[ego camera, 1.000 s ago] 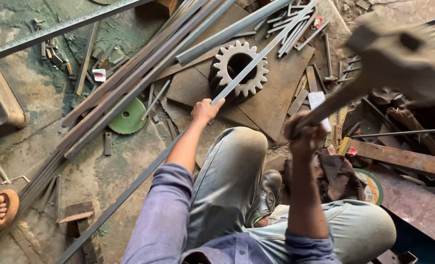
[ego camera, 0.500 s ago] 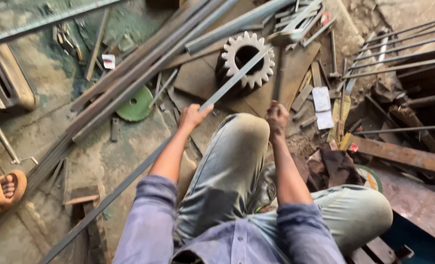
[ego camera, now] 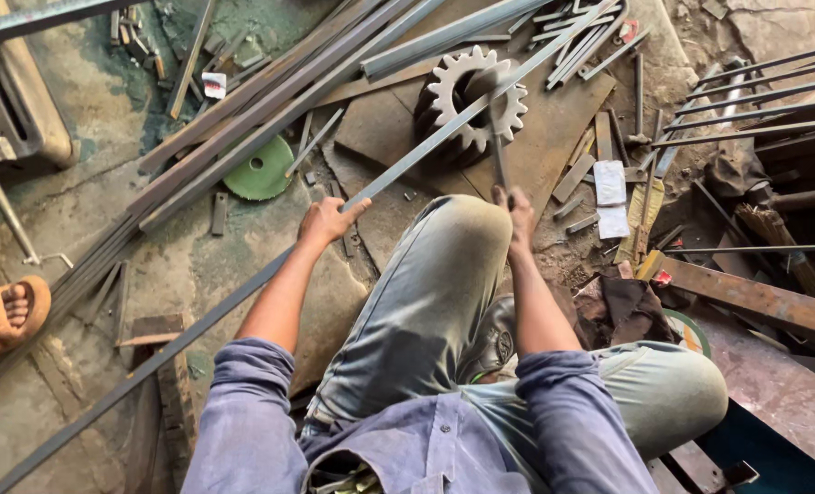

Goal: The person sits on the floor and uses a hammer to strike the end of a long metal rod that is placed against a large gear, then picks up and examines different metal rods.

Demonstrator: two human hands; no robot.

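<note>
My left hand grips a long flat steel bar that runs from the lower left up across a big toothed gear. My right hand is closed around the handle of a hammer. The hammer's head rests down on the bar over the gear. The gear lies on a rusty steel plate. My raised knee in grey trousers sits between the two arms.
A bundle of long steel bars lies diagonally at the upper left, next to a green disc. Thin rods and scrap pieces crowd the right side. Another person's sandalled foot shows at the left edge.
The hammer has swung down from high at the right onto the bar over the gear. My left hand has kept its hold on the bar.
</note>
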